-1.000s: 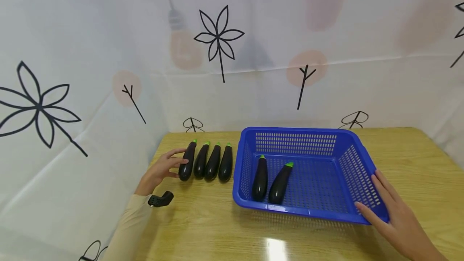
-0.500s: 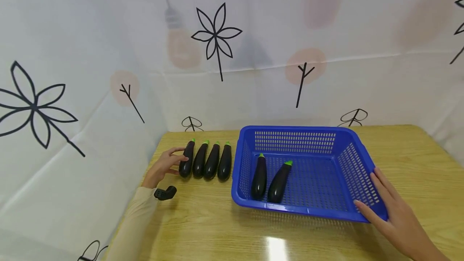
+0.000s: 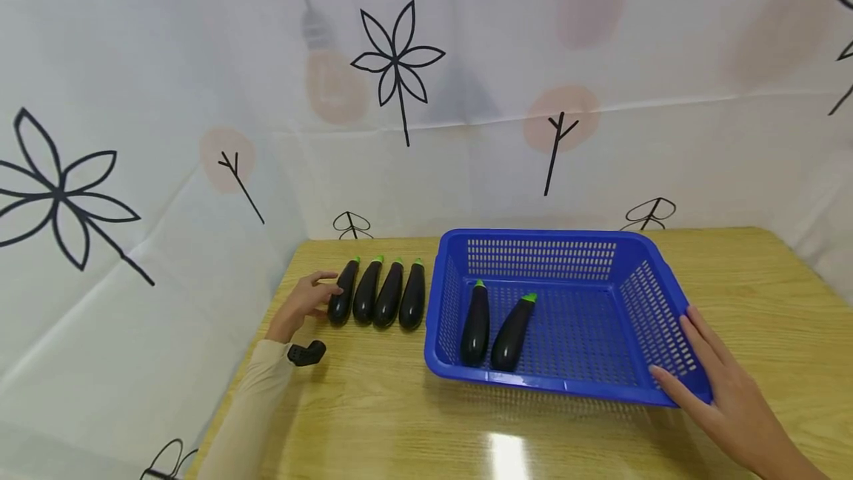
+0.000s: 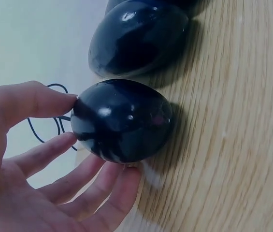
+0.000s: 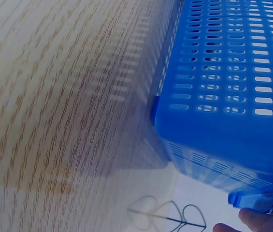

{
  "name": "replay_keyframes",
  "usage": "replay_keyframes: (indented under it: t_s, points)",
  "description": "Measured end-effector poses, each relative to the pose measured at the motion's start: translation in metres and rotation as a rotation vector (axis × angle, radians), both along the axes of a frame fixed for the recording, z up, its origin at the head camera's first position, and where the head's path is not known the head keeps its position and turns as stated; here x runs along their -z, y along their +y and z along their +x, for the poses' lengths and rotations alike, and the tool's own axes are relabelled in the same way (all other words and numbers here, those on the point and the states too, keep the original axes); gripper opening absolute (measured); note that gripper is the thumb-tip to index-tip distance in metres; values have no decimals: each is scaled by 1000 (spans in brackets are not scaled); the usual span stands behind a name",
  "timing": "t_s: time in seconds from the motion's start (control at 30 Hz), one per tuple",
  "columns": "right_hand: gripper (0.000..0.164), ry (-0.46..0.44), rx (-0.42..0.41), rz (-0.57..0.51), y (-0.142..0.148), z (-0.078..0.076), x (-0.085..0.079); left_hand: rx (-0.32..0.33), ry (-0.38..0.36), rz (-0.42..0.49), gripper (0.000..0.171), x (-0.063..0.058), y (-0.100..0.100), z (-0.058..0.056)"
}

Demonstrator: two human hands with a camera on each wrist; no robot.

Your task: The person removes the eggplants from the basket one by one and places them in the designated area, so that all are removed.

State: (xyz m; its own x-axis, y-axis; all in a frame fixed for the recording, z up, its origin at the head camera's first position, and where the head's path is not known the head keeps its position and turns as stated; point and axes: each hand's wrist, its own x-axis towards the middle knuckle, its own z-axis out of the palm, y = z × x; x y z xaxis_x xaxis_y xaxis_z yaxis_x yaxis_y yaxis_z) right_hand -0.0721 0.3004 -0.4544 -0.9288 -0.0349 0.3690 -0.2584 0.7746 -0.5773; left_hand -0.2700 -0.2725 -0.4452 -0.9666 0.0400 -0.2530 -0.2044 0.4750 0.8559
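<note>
Four dark eggplants with green stem ends lie side by side on the left part of the table. My left hand (image 3: 306, 301) is at the leftmost eggplant (image 3: 342, 298), its thumb and fingers around the sides. In the left wrist view the thumb (image 4: 44, 100) touches one side of this eggplant (image 4: 122, 121) and fingertips touch the other. My right hand (image 3: 729, 395) rests on the near right corner of a blue plastic basket (image 3: 566, 389), its fingers fairly straight along the rim. Inside the basket lie two eggplants, one upright in view (image 3: 476, 328), the other slanted (image 3: 513, 335).
The wooden table (image 3: 373, 406) runs up to a white patterned cloth (image 3: 480, 169) at the back and left. The basket stands to the right of the eggplant row. A black device (image 3: 307, 353) sits at my left wrist.
The leftmost eggplant has settled slightly, more in line with the others, with my left hand still at it. My right hand stays on the basket. The view has shifted slightly.
</note>
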Motion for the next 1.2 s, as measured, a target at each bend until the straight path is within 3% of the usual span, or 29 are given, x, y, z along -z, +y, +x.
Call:
replay_keyframes:
  t_s: [0.2, 0.53, 0.9, 1.2]
  points:
    - [84, 10, 2, 2, 1, 0, -1, -4, 44, -6, 53, -8, 0, 3]
    - [83, -3, -3, 1, 0, 1, -1, -22, 95, 31, 49, -33, 18, 9]
    - [84, -28, 9, 1, -3, 1, 0, 132, 83, 39, 49, -63, 50, 20]
    - [84, -17, 9, 0, -3, 2, 1, 251, 81, 108, 50, -82, 77, 29]
